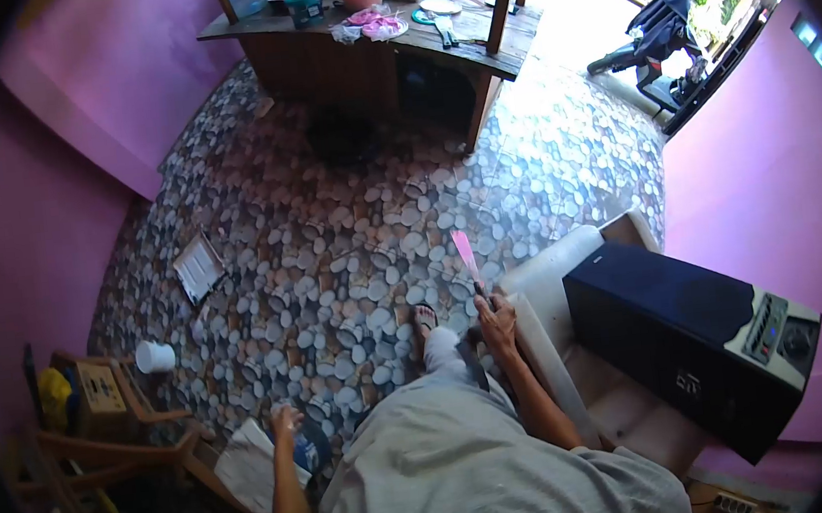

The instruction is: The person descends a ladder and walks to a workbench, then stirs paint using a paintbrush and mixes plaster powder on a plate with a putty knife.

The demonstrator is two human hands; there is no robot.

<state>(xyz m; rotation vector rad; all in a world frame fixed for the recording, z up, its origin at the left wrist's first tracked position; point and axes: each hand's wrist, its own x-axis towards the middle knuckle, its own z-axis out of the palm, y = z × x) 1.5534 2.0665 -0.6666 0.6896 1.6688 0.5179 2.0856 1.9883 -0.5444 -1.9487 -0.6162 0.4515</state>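
Observation:
My right hand is wrapped round the dark handle of a flat tool with a pink end that widens toward its tip; whether it is a brush or a scraper I cannot tell. It points forward above the patterned floor. Low at the left, my left hand has its fingers curled down in front of a blue container. Something whitish shows at those fingers, too small to name. Beside that hand lies a white sheet or sack.
A black speaker lies across a pale armchair on my right. Wooden chair frames, a white bucket and a white panel are leftward. Ahead stands a wooden counter. A motorbike is beyond the doorway.

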